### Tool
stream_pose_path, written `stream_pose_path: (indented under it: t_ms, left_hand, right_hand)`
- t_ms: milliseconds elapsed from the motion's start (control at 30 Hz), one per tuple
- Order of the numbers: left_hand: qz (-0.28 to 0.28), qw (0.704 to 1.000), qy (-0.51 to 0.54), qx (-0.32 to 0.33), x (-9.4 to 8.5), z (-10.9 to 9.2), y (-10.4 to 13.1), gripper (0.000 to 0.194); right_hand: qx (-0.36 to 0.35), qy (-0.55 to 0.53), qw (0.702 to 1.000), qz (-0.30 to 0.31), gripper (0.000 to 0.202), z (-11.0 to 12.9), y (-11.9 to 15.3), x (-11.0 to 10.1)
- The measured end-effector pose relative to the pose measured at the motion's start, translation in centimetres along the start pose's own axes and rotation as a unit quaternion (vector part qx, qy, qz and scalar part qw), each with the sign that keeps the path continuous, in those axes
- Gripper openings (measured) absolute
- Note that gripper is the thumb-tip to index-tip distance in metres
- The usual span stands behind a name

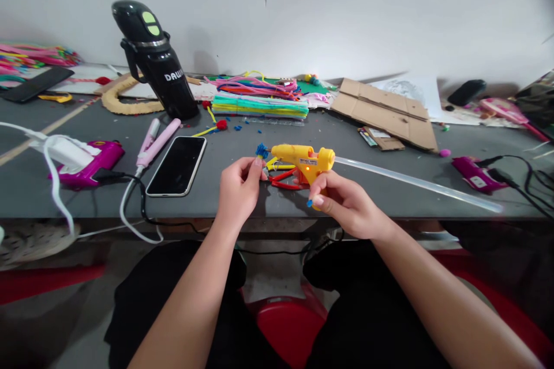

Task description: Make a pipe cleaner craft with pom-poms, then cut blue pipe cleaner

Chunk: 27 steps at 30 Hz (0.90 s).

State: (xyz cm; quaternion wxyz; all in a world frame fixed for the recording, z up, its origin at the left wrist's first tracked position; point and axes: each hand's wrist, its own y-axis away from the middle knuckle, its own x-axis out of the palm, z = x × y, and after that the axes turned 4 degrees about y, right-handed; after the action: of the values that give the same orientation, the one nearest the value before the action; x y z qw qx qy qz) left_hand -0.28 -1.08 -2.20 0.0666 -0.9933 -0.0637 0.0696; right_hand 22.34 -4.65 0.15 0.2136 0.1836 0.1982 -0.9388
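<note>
Forearms (190,294) stretched above dark trousers (138,294). Fuzzy blue piece (262,150) pinched in left hand (240,184), held at nozzle (269,151) of yellow glue gun (298,155); contact not clear. Gun gripped by right hand (348,202), small blue bit (309,203) seen by thumb (322,202). Clear glue stick (411,179) lodged in gun's rear. Red-handled tool (283,175) laid on table (234,144) beyond.

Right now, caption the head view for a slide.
Right grip aims the glue gun at the blue piece in the left grip.

the glue gun (299,155) is smooth, glossy plastic; left of it, a glossy bottle (167,78) and glassy phone (176,166); behind it, fuzzy pipe cleaners (259,106) and, rightward, matt cardboard (385,114).
</note>
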Motion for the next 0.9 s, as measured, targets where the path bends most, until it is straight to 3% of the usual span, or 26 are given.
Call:
stream_pose_path:
  t_ms: [900]
  left_hand:
    - [-0.005, 1.0, 0.0, 0.0, -0.13, 0.06, -0.06, 0.031]
  right_hand:
    - [0.012, -0.006, 1.0, 0.002, 0.011, 0.16, 0.13, 0.17]
